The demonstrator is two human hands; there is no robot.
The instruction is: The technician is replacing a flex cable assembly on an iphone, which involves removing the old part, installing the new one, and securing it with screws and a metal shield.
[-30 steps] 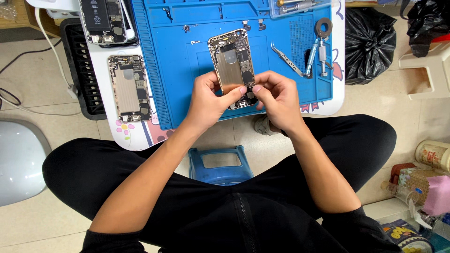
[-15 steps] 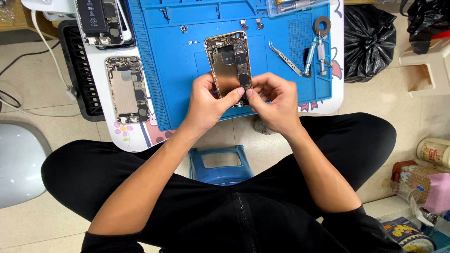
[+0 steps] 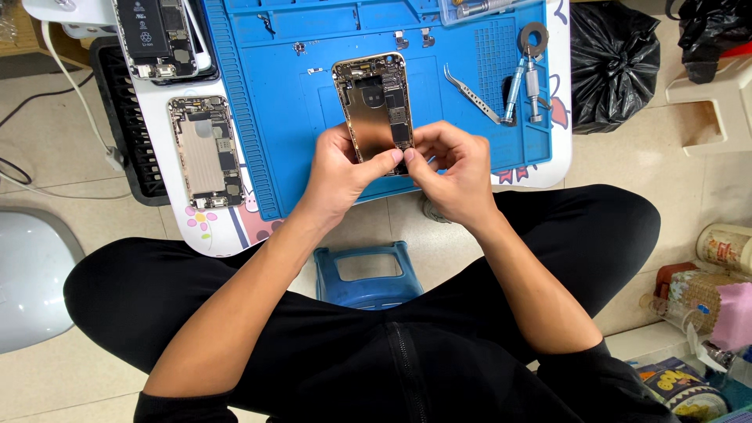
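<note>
**Both hands pinched the lower end of an opened phone**

The opened phone (image 3: pixel 374 102) lay face-down on the blue mat (image 3: pixel 290 86), its back shell off and its gold plate and small dark parts showing. Its top end pointed away from the person; its bottom end sat between the two hands.

The left hand (image 3: pixel 338 174) gripped the phone's lower left edge — thumb laid across the gold plate, the other fingers curled under the side. The right hand (image 3: pixel 454 168) met it from the other side, fingertips (image 3: pixel 413 153) pressed narrow and close together at the phone's lower right corner, touching the dark strip there. Whether a small part sat pinched between those fingertips could not be told; it was too small to see. The two thumbs nearly touched each other over the phone's bottom end.

Just beyond the right hand's knuckles lay bent tweezers (image 3: pixel 468 92), and beside them two screwdrivers (image 3: pixel 523 74) stood on the mat, well clear of the fingers. Left of the left hand, off the mat on the white table (image 3: pixel 176 211), rested a second opened phone (image 3: pixel 205 150), with a third one (image 3: pixel 155 35) farther up — both apart from the hands. Below the wrists, between the crossed legs, stood a blue stool (image 3: pixel 366 274). A black bag (image 3: pixel 611 63) sat on the floor to the right.
</note>
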